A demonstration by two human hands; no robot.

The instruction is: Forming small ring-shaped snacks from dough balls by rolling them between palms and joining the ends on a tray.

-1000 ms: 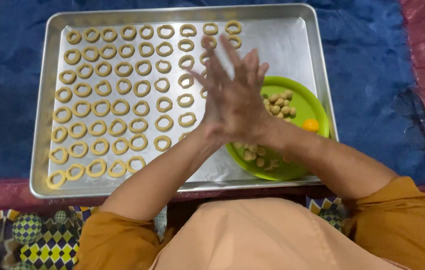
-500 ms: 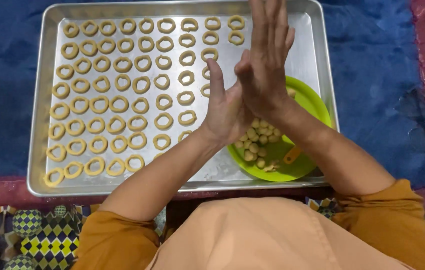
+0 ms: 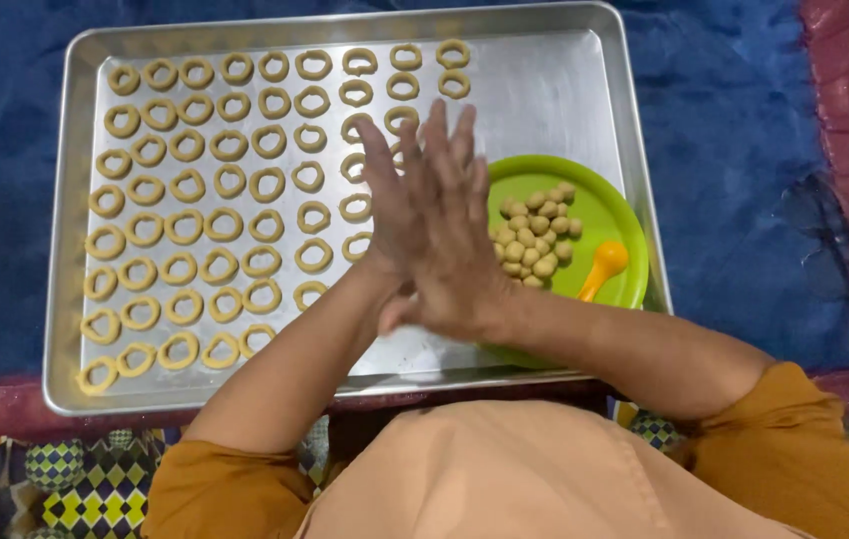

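Left hand [image 3: 391, 215] and right hand [image 3: 454, 240] are pressed palm to palm, fingers straight, above the baking tray [image 3: 584, 90]; likely a dough piece rolling between them, but it's hidden. Best to keep pressure light and strokes even so the rope stays uniform. Dough rings [image 3: 215, 200] fill the tray's left; green plate [image 3: 609, 205] with dough balls [image 3: 534, 235] sits right. Versus half a second ago, right hand has slid back toward the body, fingertips nearly level.
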